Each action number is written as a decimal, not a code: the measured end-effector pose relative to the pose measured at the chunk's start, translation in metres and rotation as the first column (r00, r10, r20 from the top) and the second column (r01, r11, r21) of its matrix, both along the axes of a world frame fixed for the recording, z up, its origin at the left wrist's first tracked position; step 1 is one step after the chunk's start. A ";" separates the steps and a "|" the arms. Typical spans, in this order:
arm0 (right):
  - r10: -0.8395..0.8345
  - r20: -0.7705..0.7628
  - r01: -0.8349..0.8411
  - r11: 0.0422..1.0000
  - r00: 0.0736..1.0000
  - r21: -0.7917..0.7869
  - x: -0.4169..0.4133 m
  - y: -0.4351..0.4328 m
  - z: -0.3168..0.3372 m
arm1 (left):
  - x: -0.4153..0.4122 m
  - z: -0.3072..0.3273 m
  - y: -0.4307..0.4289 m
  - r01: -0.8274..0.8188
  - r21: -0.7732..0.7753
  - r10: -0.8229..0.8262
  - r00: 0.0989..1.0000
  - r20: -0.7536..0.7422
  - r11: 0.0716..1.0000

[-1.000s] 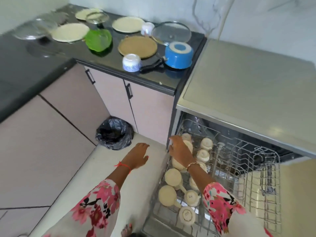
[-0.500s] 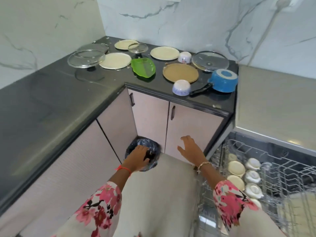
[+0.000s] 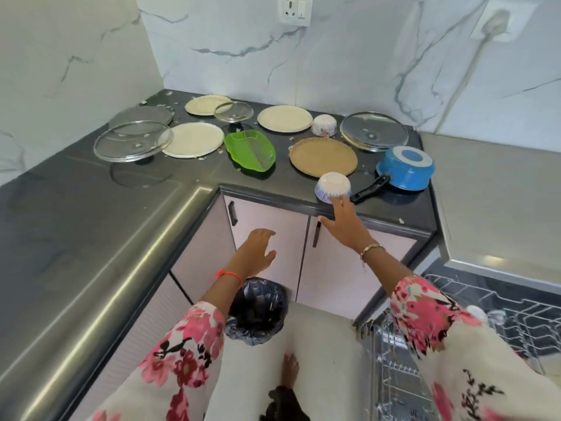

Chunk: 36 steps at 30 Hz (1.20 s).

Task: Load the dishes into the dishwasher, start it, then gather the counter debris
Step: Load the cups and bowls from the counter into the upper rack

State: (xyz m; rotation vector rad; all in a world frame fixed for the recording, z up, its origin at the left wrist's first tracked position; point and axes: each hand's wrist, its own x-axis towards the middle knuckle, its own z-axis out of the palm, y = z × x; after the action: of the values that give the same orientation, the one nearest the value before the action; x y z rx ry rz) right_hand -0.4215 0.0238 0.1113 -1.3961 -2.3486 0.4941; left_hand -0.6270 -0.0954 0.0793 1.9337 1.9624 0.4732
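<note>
Blue-patterned bowl (image 3: 333,187) sits upside down, right hand (image 3: 346,226) touching its rim.

Readable text: none in this view.
Wall socket (image 3: 295,9): its marks are too small to read.
Upturned bowl (image 3: 333,188): a blue printed pattern round the rim, with no letters or numbers that can be made out.
Blue pan (image 3: 405,168): no lettering can be made out on its base or handle.
</note>
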 end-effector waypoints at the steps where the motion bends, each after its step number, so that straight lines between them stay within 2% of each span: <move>1: -0.014 -0.002 0.014 1.000 1.000 -0.005 -0.004 0.016 0.001 | -0.003 0.002 0.017 0.010 0.013 -0.010 1.000 0.002 1.000; 6: -0.046 0.133 0.048 0.999 0.990 -0.016 -0.019 0.088 0.001 | -0.012 0.009 0.100 0.067 0.041 -0.067 0.998 -0.005 0.997; 9: -0.009 0.247 0.042 0.991 0.969 -0.127 -0.023 0.123 0.000 | -0.016 0.005 0.150 0.082 0.022 -0.082 0.997 0.010 0.996; 14: 0.092 0.383 0.015 0.963 0.919 -0.268 -0.028 0.156 -0.003 | -0.021 -0.014 0.200 0.088 -0.055 -0.092 0.993 -0.075 0.995; 20: 0.126 0.404 -0.004 0.957 0.906 -0.290 -0.030 0.163 -0.005 | -0.019 -0.038 0.200 0.080 0.100 -0.056 0.974 -0.222 0.992; 23: 0.133 0.421 -0.006 0.957 0.897 -0.290 -0.030 0.164 -0.005 | -0.019 -0.041 0.202 0.068 0.121 -0.038 0.971 -0.235 0.990; 26: 0.169 0.414 -0.024 0.943 0.894 -0.333 -0.031 0.168 -0.002 | -0.021 -0.035 0.206 0.061 0.132 -0.033 0.977 -0.210 0.989; 30: 0.213 0.336 -0.041 0.891 0.918 -0.452 -0.032 0.184 0.022 | -0.027 -0.011 0.230 0.024 0.130 -0.016 0.998 -0.056 0.991; 33: 0.179 0.285 -0.037 0.897 0.942 -0.440 -0.029 0.199 0.047 | -0.032 0.009 0.265 0.052 0.174 -0.053 0.999 -0.002 0.983; 36: 0.109 0.245 -0.002 0.917 0.963 -0.399 -0.022 0.217 0.066 | -0.030 0.030 0.310 0.116 0.188 -0.110 0.993 -0.042 0.975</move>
State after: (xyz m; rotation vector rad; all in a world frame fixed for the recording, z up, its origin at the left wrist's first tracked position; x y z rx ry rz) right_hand -0.4439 0.2408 0.1768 -1.6610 -2.6093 0.8939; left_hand -0.6568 0.2143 0.1093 2.1678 1.8729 0.6222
